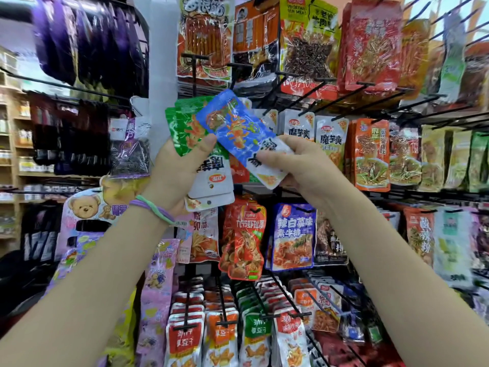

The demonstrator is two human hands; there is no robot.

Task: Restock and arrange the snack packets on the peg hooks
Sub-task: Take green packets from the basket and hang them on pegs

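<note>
The left hand (174,168) is raised in front of the peg-hook rack, its grip closed around a fanned stack of green snack packets (185,128). The thumb lies across the front of the stack, pressing it against the fingers behind, which are hidden by the packets. The packets are held upside down, so their white header ends with the hang holes point downward below the hand. Two hair ties (153,209), one green and one purple, circle the left wrist, and the forearm rises from the lower left.

The right hand (299,165) pinches a single blue snack packet (238,131) at its white header end, thumb on the front face and fingers curled behind it. The blue packet is tilted, its far corner pointing up and left so that it overlaps the front of the green stack. The right forearm comes in from the lower right, the wrist bent slightly inward.

Both hands hold their packets in the air just in front of the rack, level with a row of white konjac packets (315,131) hanging on black peg hooks (352,107). Just below the hands hang a red shrimp-flavour packet (243,239) and a blue vegetarian-steak packet (293,237).
</note>
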